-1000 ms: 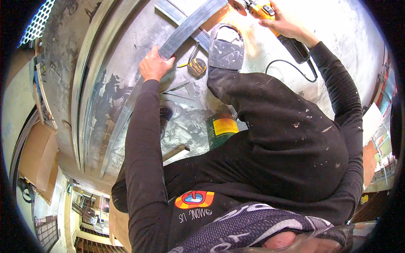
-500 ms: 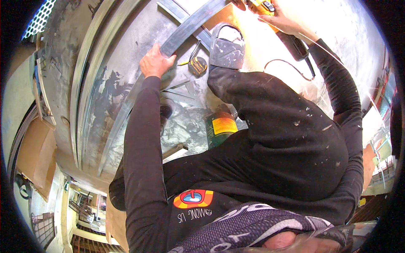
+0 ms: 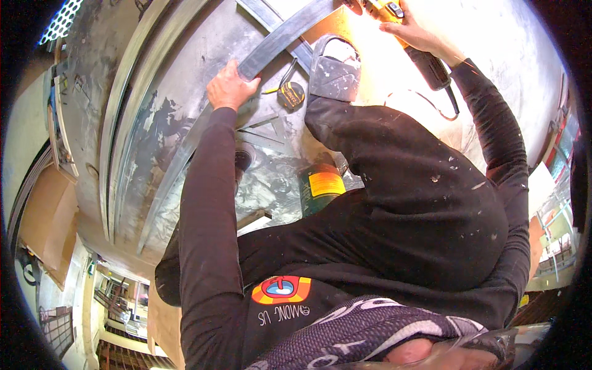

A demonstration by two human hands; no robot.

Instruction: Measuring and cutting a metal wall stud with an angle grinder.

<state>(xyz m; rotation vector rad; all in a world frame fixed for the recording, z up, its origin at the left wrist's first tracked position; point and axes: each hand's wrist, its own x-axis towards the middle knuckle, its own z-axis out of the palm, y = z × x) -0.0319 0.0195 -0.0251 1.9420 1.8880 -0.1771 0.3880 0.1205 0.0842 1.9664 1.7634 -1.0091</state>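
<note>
My left hand (image 3: 231, 86) is closed around the near end of a grey metal bar (image 3: 283, 38). The bar slants up to the right and lies across a second metal bar (image 3: 262, 17). At the top, my right hand (image 3: 420, 31) grips a yellow and black angle grinder (image 3: 428, 66) by its yellow part. Its disc end meets the far part of the bar, where a bright orange glow of sparks washes out the detail. My shod foot (image 3: 334, 71) stands between the hands. A yellow and black tape measure (image 3: 290, 95) lies beside my left hand.
Long metal bars (image 3: 126, 105) run along the left. A green can with a yellow label (image 3: 324, 188) stands by my leg, near thin metal pieces in a triangle (image 3: 266, 132). The grinder's cord (image 3: 453, 102) trails on the floor. Brown board (image 3: 49, 222) leans at far left.
Both hands keep their grips, and the bar and grinder stay nearly in place. The orange glow by the disc looks stronger. The whole view has shifted slightly.
</note>
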